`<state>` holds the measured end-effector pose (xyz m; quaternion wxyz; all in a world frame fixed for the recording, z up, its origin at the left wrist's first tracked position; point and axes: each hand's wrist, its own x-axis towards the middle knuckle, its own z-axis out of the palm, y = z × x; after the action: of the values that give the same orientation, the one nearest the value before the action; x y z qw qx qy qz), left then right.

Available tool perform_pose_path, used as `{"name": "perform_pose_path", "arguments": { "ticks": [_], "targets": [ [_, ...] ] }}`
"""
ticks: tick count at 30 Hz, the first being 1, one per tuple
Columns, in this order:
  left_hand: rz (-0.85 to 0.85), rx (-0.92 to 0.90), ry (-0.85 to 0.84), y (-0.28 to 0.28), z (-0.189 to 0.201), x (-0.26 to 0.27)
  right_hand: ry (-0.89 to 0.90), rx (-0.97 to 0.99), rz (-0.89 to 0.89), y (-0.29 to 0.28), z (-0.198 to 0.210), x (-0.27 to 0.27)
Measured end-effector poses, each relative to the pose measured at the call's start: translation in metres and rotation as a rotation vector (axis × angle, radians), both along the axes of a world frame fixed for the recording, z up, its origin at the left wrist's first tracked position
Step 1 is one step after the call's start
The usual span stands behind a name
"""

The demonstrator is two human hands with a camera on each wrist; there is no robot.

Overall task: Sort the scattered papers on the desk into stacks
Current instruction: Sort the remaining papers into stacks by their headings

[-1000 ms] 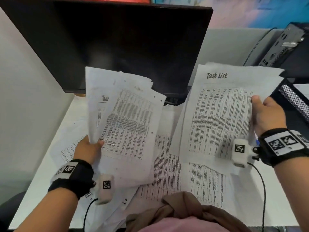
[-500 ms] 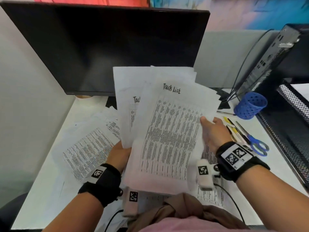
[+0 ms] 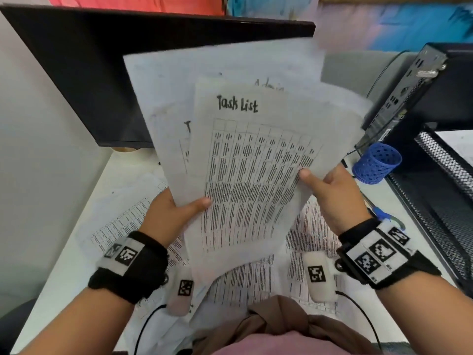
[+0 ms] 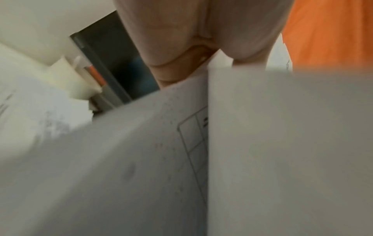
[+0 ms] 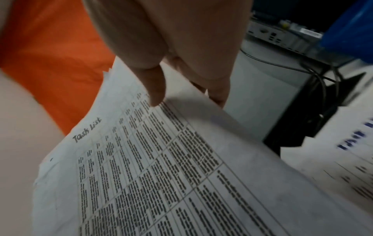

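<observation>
I hold a bundle of white printed sheets [image 3: 245, 175] upright above the desk; the front one is headed "Task List" [image 3: 236, 104]. My left hand [image 3: 176, 211] grips the bundle's lower left edge, thumb on the front. My right hand [image 3: 330, 190] pinches its right edge, thumb on the printed table. In the right wrist view the Task List sheet [image 5: 153, 167] fills the frame under my thumb [image 5: 155, 89]. The left wrist view shows only blurred paper [image 4: 282, 151] under my hand. More printed papers [image 3: 304, 242] lie scattered on the white desk [image 3: 64, 278] beneath.
A dark monitor [image 3: 128, 73] stands behind the bundle. At the right are a blue perforated pen cup [image 3: 376, 162], blue-handled scissors [image 3: 384, 216], a black mesh tray [image 3: 442, 196] and a computer case [image 3: 419, 85]. A wall panel runs along the left.
The two hands came together: the right hand's Task List sheets now lie on top of the left hand's sheets as one bundle. The bundle has risen toward the monitor.
</observation>
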<state>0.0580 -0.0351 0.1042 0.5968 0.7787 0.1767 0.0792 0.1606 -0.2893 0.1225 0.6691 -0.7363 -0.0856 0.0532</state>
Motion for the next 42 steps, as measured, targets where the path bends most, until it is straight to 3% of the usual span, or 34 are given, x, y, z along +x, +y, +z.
{"name": "perform_pose_path", "arguments": {
  "ticks": [4,7,14,16,21,24,27,31,37,42],
  "targets": [
    [-0.126,0.043,-0.043,0.001,0.013,-0.002,-0.029,0.034,0.095,-0.008,0.011,-0.015],
    [-0.174,0.073,-0.036,-0.009,0.014,-0.001,-0.046,-0.081,0.102,0.0,0.012,-0.026],
    [-0.001,0.147,-0.369,-0.022,0.035,0.008,-0.324,0.019,-0.127,0.011,0.031,-0.03],
    [0.014,0.145,-0.391,-0.025,0.041,0.009,-0.373,0.002,-0.132,0.012,0.034,-0.032],
    [-0.056,0.077,-0.157,-0.034,0.026,0.004,-0.153,-0.28,-0.019,0.011,0.009,-0.032],
    [0.089,0.029,-0.178,-0.037,0.013,0.003,-0.085,-0.305,-0.009,0.008,0.0,-0.03],
    [0.261,-0.058,-0.245,-0.033,0.004,0.008,-0.1,-0.252,-0.049,0.008,0.001,-0.025],
    [0.367,-0.089,-0.302,-0.029,-0.003,0.014,-0.136,-0.089,-0.106,0.008,0.006,-0.022],
    [0.17,-0.148,-0.229,-0.042,-0.011,0.012,-0.104,0.098,-0.064,0.016,0.014,-0.018],
    [0.189,-0.088,-0.284,-0.047,-0.008,0.012,-0.028,0.224,0.046,0.019,0.014,-0.016]
  ]
}}
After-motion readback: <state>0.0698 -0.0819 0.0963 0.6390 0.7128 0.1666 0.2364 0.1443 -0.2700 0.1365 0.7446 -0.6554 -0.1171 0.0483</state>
